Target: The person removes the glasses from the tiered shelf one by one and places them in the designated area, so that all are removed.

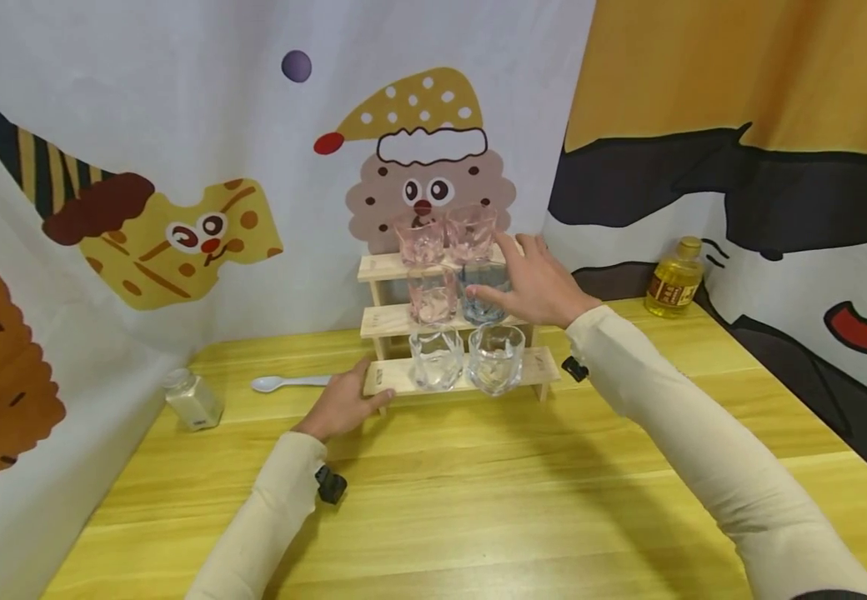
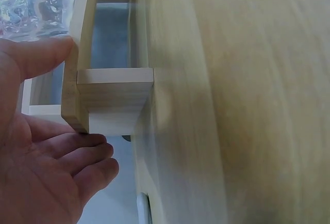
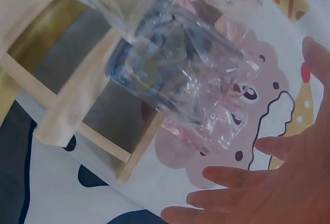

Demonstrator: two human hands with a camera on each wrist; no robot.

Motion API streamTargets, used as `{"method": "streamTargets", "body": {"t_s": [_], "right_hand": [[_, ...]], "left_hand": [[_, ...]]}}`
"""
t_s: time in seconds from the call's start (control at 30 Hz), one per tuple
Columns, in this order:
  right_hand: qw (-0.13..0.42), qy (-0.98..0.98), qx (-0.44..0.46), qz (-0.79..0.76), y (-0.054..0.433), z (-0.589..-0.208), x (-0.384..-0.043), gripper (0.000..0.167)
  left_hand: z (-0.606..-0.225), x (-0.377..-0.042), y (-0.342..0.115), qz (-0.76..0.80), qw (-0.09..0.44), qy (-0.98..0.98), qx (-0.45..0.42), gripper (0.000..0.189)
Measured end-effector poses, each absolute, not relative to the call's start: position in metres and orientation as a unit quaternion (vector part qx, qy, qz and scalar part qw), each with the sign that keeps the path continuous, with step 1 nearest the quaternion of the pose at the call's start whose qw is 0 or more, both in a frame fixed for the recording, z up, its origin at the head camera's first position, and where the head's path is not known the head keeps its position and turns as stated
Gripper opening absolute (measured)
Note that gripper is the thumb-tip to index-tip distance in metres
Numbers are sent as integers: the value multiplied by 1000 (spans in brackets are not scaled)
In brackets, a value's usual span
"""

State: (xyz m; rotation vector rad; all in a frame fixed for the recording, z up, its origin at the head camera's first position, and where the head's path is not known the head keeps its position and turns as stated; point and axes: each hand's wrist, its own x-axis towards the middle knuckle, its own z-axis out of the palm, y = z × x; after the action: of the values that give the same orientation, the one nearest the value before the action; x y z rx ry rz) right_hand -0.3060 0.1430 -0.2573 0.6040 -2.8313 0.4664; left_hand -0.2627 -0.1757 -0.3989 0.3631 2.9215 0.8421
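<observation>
A three-step wooden stand point(image 1: 542, 365) holds glasses on every step. Two clear glasses, a left one point(image 1: 437, 360) and a right one point(image 1: 497, 360), stand on the lowest step. A pink glass point(image 1: 433, 302) and a blue glass point(image 1: 483, 312) share the middle step; two more pink glasses point(image 1: 471, 235) are on top. My left hand point(image 1: 342, 403) grips the left end of the lowest step, thumb above and fingers below in the left wrist view. My right hand point(image 1: 542, 283) has its fingers spread beside the blue glass point(image 3: 170, 61), its thumb overlapping that glass in the head view.
A white spoon point(image 1: 272, 383) lies left of the stand, near a tilted-looking jar of pale contents point(image 1: 193, 402). An oil bottle point(image 1: 675, 283) stands at the back right. Behind the wooden table point(image 1: 478, 508) hangs a cartoon-printed curtain point(image 1: 238, 100).
</observation>
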Motion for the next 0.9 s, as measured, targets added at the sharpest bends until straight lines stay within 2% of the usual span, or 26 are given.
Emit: {"method": "streamTargets", "body": {"t_s": [0.37,0.57,0.9], "right_hand": [[82,-950,184,237,131,-236,-341,98],[53,-939,177,290,124,-233,-360,91],[55,-932,152,325,116,-239,-378,82]], "left_hand": [[-395,-263,-175,282,45,951,115,87],[-396,-264,-174,278,39,952,119,86],[-398,-262,-172,266,28,955,127,83]]}}
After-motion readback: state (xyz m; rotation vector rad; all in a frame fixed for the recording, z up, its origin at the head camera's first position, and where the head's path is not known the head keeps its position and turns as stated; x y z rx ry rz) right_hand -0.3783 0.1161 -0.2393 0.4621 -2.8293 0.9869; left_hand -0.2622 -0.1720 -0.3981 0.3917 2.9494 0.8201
